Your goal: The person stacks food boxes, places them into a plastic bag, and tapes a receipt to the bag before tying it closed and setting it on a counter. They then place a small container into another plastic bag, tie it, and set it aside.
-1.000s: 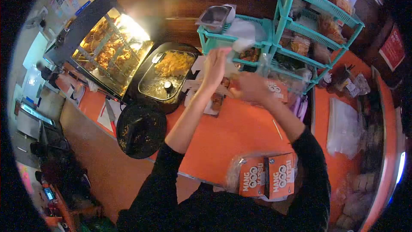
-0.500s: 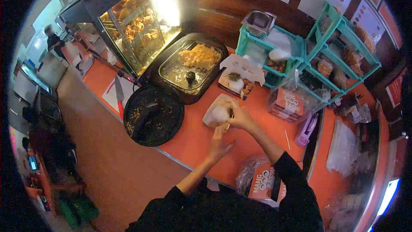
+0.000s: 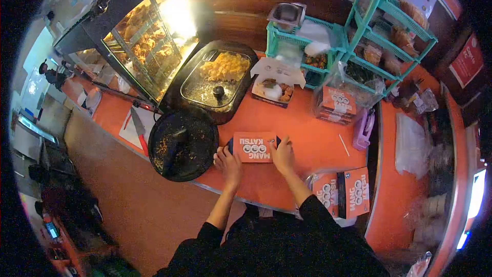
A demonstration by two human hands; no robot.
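Your left hand (image 3: pixel 229 166), fingers loosely curled and partly open, touches the left edge of the closed orange cardboard box with white lettering (image 3: pixel 254 147), while your right hand (image 3: pixel 283 158), also partly open, has its thumb at the right edge. That box lies flat at the centre of the frame on the orange counter (image 3: pixel 318 138), just right of the round black tray with crumbs (image 3: pixel 183 146). Above it sits an open cardboard food box with white rice (image 3: pixel 273 91).

Matt orange printed card box (image 3: pixel 254 147), smooth-looking.
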